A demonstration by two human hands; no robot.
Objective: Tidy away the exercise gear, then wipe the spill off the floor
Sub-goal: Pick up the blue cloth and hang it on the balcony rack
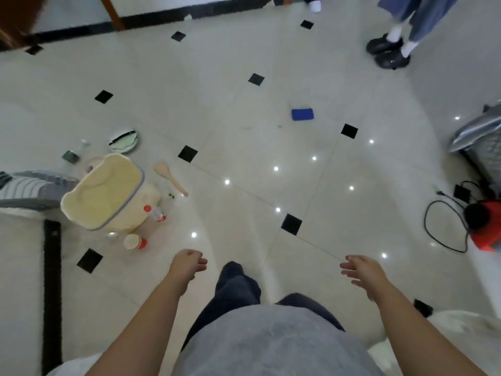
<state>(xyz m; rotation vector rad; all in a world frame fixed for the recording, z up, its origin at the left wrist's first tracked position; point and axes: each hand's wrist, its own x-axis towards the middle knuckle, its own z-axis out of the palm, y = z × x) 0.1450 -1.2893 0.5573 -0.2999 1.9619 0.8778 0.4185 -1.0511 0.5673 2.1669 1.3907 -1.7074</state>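
A blue folded cloth (302, 114) lies on the pale tiled floor ahead, right of centre. Just in front of it are faint greenish spill marks (279, 126) on the tile. My left hand (188, 263) hangs in front of me with fingers loosely curled and holds nothing. My right hand (362, 271) is held out at the same height, fingers relaxed and spread, also holding nothing. Both hands are well short of the cloth and the marks. I see no exercise gear that I can name.
At left stands a cream lidded bin (104, 194) with a wooden spatula (170, 177), a plate (123, 141), a red-capped bottle (155, 213) and paper cups (134, 241) around it. A person's black shoes (387, 51) are at far right. Cables (444, 226) and a red object (486, 229) lie at right.
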